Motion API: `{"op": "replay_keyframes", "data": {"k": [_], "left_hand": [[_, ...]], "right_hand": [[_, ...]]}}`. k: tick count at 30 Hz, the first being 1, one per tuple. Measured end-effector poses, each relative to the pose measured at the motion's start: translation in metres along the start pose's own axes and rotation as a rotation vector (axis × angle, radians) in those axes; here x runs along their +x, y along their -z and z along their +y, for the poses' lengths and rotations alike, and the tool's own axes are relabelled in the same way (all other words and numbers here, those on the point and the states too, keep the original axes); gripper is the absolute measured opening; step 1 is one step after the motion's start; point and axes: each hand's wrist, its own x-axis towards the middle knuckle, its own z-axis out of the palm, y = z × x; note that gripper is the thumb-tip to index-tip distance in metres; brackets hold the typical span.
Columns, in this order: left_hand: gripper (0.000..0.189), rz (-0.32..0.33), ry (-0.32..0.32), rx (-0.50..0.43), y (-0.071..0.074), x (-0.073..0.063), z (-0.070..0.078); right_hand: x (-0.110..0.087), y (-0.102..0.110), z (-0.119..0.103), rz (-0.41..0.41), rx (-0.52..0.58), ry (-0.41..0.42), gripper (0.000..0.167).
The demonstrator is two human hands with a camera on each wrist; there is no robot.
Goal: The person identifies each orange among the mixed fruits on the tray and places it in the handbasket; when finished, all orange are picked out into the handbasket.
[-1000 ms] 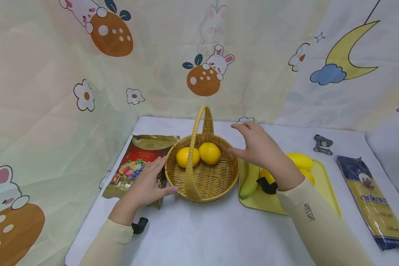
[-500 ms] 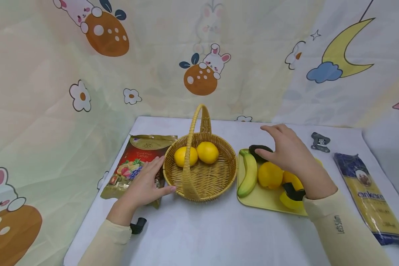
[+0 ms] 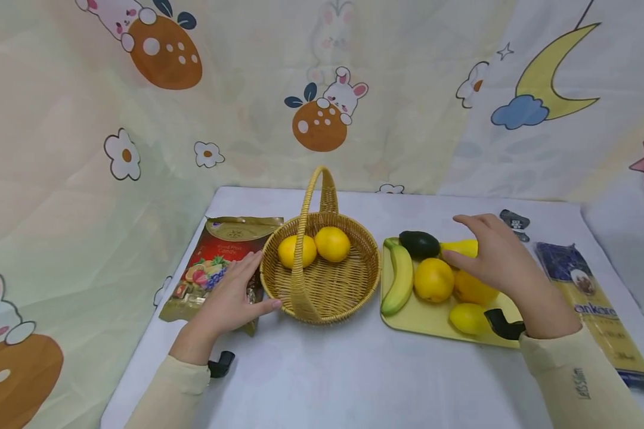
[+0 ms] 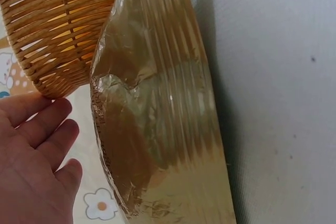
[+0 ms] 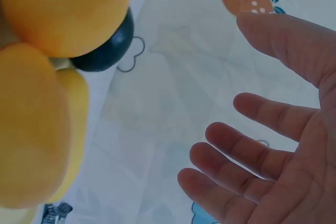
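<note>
A wicker basket (image 3: pixel 343 289) with an arched handle holds two yellow round fruits (image 3: pixel 333 244). My left hand (image 3: pixel 233 298) lies at its left rim, fingers extended and fingertips touching the wicker (image 4: pixel 52 40). Over the right part of a yellow tray (image 3: pixel 408 325), my right hand (image 3: pixel 496 256) hovers with its fingers spread, holding nothing. The tray carries a banana (image 3: pixel 399 280), a dark avocado-like fruit (image 3: pixel 420 245), two orange fruits (image 3: pixel 433 280) and a lemon (image 3: pixel 468 319). Another yellow fruit (image 3: pixel 458 246) is partly hidden by the right hand. In the right wrist view, that hand (image 5: pixel 273 156) is apart from the fruit.
Beneath the left hand lies a red and gold candy bag (image 3: pixel 220 253). A blue and gold packet (image 3: pixel 585 298) stretches along the right side, partly behind the right arm. A small dark grey item (image 3: pixel 514 220) lies at the back right. Patterned cloth (image 3: pixel 408 89) hangs behind the table.
My right hand has moved right, from beside the basket across to the tray's right part, uncovering the banana, avocado-like fruit and oranges. The left hand stays at the basket.
</note>
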Motion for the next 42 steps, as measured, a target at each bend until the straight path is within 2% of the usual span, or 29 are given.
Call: {"op": "replay_keyframes", "data": {"k": [12,22,32,42], "left_hand": [[0.120,-0.003,0.002,-0.006,0.001,-0.001,0.000],[0.119,-0.005,-0.005,-0.006,0.000,0.000,-0.001],[0.120,-0.006,0.007,-0.007,0.001,-0.001,-0.001],[0.120,-0.008,0.001,-0.003,0.000,0.000,-0.002]], "right_hand": [[-0.019,-0.011,0.028,0.009,-0.010,-0.041,0.087],[-0.032,-0.026,0.049,-0.037,-0.013,-0.087,0.094],[-0.040,-0.041,0.057,-0.063,0.026,-0.076,0.096],[-0.040,-0.051,0.061,-0.070,0.031,-0.099,0.097]]}}
